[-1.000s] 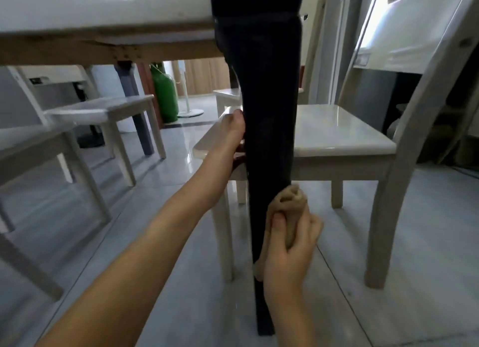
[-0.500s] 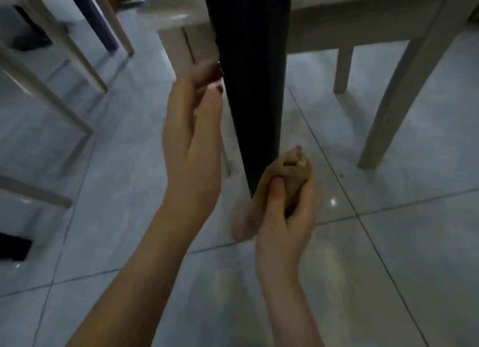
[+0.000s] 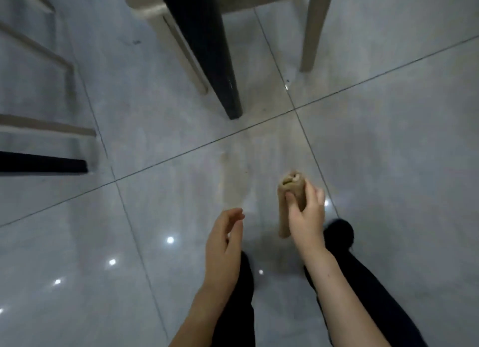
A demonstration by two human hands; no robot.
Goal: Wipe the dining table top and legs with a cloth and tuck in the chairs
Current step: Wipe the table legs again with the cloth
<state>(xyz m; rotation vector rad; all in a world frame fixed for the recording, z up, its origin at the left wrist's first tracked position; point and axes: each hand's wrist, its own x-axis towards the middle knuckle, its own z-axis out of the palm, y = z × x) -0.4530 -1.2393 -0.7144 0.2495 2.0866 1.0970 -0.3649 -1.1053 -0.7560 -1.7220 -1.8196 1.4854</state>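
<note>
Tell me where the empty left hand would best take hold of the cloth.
Probably the lower tail of the cloth, coming from the left. It hangs free under the thumb of the right hand, which wraps the rolled middle, and the open left hand is beside it.

Two hands show: the left hand [image 3: 224, 240], holding nothing, and the right hand [image 3: 307, 217], gripping the one cloth [image 3: 290, 191]. There are two black table legs: the first black leg [image 3: 223, 61] ahead of both hands, the second black leg [image 3: 44, 162] well off beyond the left hand. One chair [image 3: 145, 7] ahead shows two pale legs, the first chair leg [image 3: 188, 58] and the second chair leg [image 3: 313, 35]. Three blurred pale bars [image 3: 46, 126] lie further left. Two trouser legs [image 3: 363, 282] lie below the hands.
</note>
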